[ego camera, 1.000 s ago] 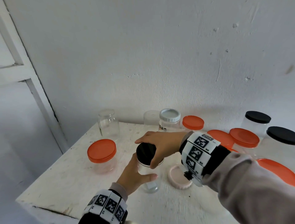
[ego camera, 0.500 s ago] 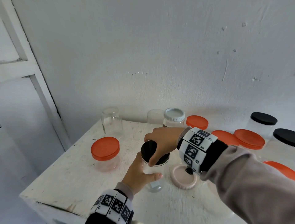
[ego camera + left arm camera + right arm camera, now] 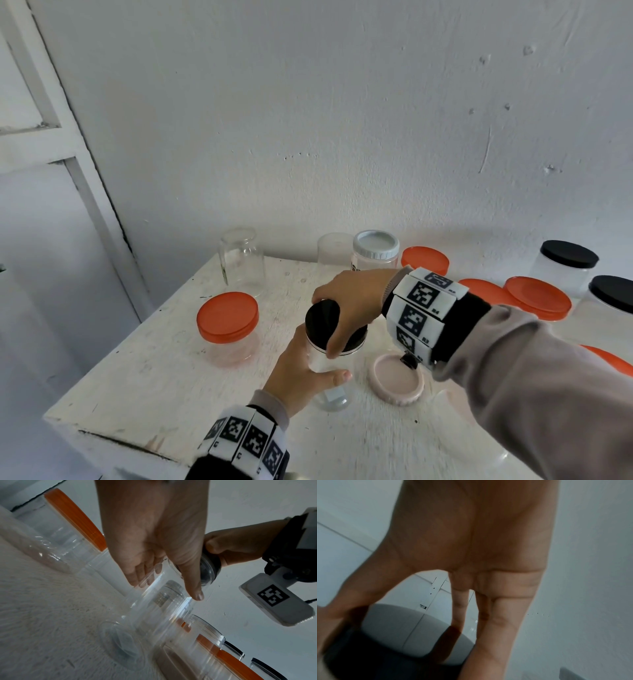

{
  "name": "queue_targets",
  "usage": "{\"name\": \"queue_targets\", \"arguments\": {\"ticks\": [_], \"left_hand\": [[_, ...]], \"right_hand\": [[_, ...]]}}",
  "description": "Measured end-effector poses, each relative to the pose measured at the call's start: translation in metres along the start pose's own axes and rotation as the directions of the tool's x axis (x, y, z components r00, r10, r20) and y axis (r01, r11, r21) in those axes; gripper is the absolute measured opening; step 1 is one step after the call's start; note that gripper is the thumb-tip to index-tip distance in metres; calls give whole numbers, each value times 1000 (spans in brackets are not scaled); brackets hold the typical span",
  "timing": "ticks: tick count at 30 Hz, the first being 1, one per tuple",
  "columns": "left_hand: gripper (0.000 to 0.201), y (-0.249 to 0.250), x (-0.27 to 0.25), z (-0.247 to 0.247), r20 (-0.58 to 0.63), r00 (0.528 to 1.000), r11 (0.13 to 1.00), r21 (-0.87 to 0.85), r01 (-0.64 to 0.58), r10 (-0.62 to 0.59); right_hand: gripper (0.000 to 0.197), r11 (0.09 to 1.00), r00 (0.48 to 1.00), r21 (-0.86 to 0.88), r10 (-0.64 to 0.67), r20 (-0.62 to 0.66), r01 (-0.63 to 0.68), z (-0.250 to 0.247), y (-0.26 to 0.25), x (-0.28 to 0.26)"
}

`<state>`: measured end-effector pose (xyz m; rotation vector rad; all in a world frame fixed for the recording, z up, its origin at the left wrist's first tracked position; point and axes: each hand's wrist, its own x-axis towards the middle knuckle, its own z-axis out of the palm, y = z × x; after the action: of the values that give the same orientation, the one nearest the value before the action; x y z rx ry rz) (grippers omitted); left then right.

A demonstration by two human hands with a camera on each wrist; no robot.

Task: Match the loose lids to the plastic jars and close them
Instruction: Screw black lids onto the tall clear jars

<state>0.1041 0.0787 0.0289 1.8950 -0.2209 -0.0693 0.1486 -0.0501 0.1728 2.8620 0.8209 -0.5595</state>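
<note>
A clear plastic jar [image 3: 330,394] stands near the table's front, with a black lid [image 3: 322,317] on its mouth. My left hand [image 3: 305,373] wraps round the jar's body [image 3: 163,609], thumb on the near side. From above, my right hand [image 3: 349,305] grips the black lid [image 3: 412,626], thumb and fingers spread round its rim. A pink lid [image 3: 395,380] lies upside down just right of the jar. Two lidless clear jars [image 3: 241,263] [image 3: 334,251] stand at the back.
An orange-lidded jar [image 3: 227,323] stands left of the held jar. At the back are a white-lidded jar [image 3: 375,250] and several orange-lidded jars [image 3: 536,296]; two black-lidded jars [image 3: 568,257] stand far right. The white table's front edge [image 3: 113,442] is close to my left wrist.
My right hand has turned on the black lid, its wrist swinging round, while my left hand keeps holding the jar in the same spot. The camera has shifted slightly.
</note>
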Motion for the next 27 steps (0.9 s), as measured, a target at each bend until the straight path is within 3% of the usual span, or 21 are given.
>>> {"name": "queue_targets", "arguments": {"ticks": [4,10,13,20,25,27], "left_hand": [[72,2,-1,0,2,1000,1000,11,-13,13],[72,3,-1,0,1,1000,999,34,12,-12],[71,3,-2,0,-4,1000,999,45,13,-13],[69,2,-2,0,1,1000,1000,21,4,-4],[72,3,-1,-1,0,1000,999,41,6,-6],[71,4,-2,-1,-5,1000,998,68,6,-6]], "right_hand": [[75,998,995,-3,66,-80,-67,7,0,1],[95,1000,995,2,-7,97,7,0,1,-1],[87,998,998,3,-63,28,63,-1,1,0],[78,999,996,17,34,-88,-33,9,1,2],[90,1000,999,10,-2,54,2,2,1,-1],[89,998,997,24,-53,50,52,0,3,-3]]}}
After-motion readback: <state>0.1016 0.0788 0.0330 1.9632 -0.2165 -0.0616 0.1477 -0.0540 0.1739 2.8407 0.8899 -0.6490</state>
